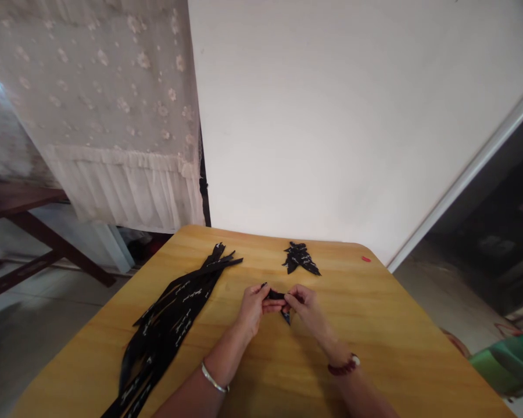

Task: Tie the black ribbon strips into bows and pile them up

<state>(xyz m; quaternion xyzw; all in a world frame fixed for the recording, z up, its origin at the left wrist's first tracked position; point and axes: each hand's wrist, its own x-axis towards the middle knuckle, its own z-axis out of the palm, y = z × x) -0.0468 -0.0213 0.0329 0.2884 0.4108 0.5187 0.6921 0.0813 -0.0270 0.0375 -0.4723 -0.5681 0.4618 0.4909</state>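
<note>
My left hand [253,307] and my right hand [307,307] pinch a short black ribbon [275,295] between their fingertips, above the wooden tabletop [366,342]. A pointed end of the ribbon hangs below my right fingers. To the left of my left hand lies a heap of long black ribbon strips [169,331] printed with white script. A smaller black ribbon piece [300,258], with the same white print, lies beyond my hands, and neither hand touches it. Part of the held ribbon is hidden by my fingers.
A small red item [366,259] lies near the far right table edge. A silver bangle [213,377] circles my left wrist, and a dark beaded bracelet [343,364] circles my right. A lace curtain [113,116] and white wall [322,116] stand beyond the table.
</note>
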